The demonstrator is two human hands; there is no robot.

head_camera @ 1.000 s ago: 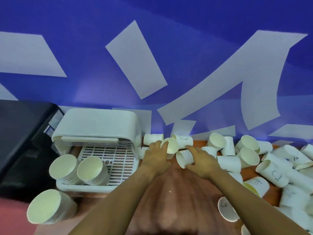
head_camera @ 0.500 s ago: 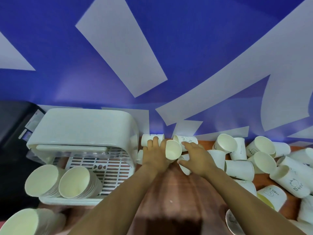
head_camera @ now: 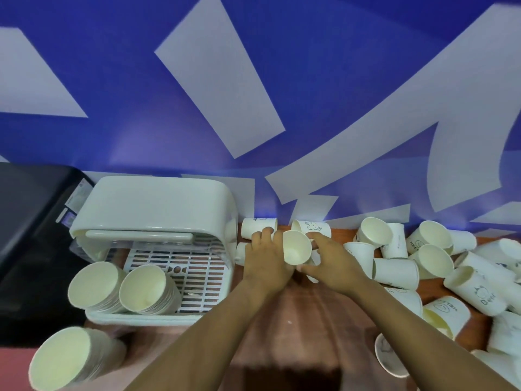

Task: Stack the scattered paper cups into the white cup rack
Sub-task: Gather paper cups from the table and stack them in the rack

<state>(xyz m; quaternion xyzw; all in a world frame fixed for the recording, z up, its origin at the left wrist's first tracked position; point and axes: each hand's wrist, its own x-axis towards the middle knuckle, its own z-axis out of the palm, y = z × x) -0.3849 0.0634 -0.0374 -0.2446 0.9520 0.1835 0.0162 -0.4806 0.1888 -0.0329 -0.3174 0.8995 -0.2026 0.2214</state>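
Left hand (head_camera: 266, 258) grips a paper cup (head_camera: 296, 247), mouth toward camera, just right of the white cup rack (head_camera: 152, 210); right hand (head_camera: 331, 262) curls round a second cup (head_camera: 313, 261) beside it, mostly hidden. Two cup stacks (head_camera: 121, 286) lie in the rack, loose cups (head_camera: 394, 273) scattered on the table (head_camera: 296, 328) at right. One reads "HELLO", others too blurred
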